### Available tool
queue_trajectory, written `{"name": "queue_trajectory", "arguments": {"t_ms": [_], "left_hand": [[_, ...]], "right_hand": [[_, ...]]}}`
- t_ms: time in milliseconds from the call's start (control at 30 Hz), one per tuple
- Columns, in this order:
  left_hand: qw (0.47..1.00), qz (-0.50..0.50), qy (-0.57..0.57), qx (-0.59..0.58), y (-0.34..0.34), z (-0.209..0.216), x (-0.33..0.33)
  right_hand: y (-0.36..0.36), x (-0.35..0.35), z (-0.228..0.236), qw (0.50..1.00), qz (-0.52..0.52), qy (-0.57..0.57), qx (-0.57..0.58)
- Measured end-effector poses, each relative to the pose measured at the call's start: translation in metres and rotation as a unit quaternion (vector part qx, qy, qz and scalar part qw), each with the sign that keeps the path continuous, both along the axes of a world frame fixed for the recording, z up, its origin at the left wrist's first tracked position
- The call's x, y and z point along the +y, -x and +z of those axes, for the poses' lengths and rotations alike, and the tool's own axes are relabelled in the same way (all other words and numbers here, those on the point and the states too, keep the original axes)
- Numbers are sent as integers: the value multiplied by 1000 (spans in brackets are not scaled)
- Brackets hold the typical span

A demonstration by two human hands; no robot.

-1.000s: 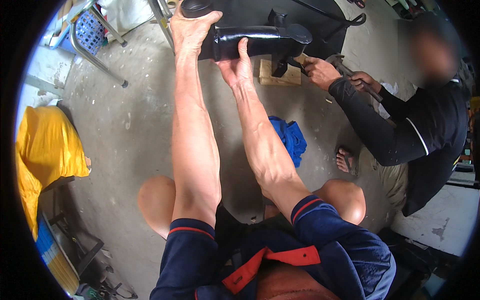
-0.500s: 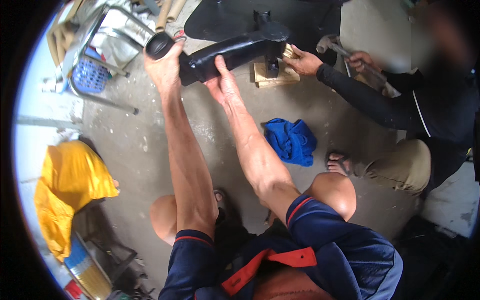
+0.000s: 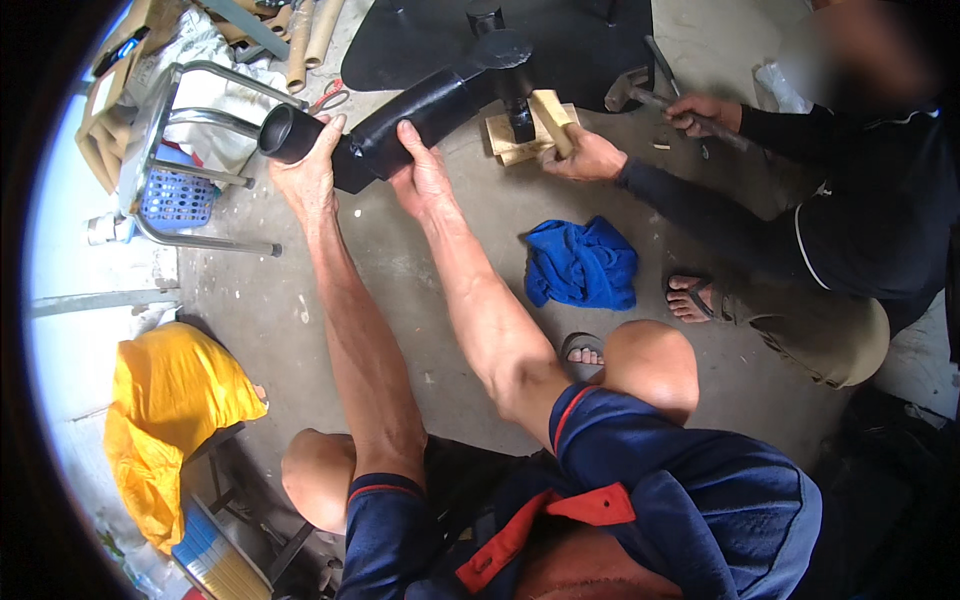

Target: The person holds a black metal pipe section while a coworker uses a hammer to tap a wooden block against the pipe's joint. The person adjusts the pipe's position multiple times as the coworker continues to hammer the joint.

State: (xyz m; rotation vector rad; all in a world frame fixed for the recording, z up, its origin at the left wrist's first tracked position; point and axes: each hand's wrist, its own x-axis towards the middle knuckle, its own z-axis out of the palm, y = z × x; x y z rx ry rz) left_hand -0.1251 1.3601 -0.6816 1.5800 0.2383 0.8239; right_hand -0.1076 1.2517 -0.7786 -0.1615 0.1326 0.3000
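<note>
A black metal pipe assembly [image 3: 405,112] reaches from my hands toward the far middle of the head view. My left hand [image 3: 305,178] is closed around its near left end, beside a short, open-mouthed round socket [image 3: 290,132]. Farther along, my right hand [image 3: 424,180] grips the thick tube from below, thumb on top. The far end has a lower stub standing over pale wooden blocks [image 3: 502,148]. Beside that stub, a co-worker's hand holds a wooden stick [image 3: 551,120]. The co-worker's other hand grips a hammer [image 3: 660,97], its head apart from the stick.
A large black flat panel [image 3: 410,45] lies behind the pipe. A metal-framed chair [image 3: 160,160] and blue basket [image 3: 178,190] are at left, with red-handled scissors [image 3: 332,97] nearby. A blue cloth [image 3: 582,262] lies on the floor. Yellow fabric [image 3: 175,400] hangs at lower left.
The pipe and both my hands sit slightly farther left and lower in the view. The co-worker's hammer has come closer to the wooden stick, which now shows more of its length.
</note>
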Motion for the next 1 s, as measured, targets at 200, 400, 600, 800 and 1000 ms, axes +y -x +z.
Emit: {"name": "queue_trajectory", "arguments": {"t_ms": [200, 400, 600, 800, 1000], "left_hand": [[993, -112, 47, -4, -15, -1, 23], [987, -152, 39, -31, -48, -12, 37], [983, -165, 50, -57, -66, -19, 40], [989, -117, 40, -76, -55, -18, 31], [986, -133, 73, -67, -56, -18, 34]], "right_hand": [[-8, 13, -7, 999, -30, 6, -21], [-27, 31, -17, 995, -78, 24, -56], [-31, 38, -23, 990, -98, 88, -47], [-25, 37, -19, 991, -96, 89, -42], [-25, 28, -14, 991, -74, 105, -41]]}}
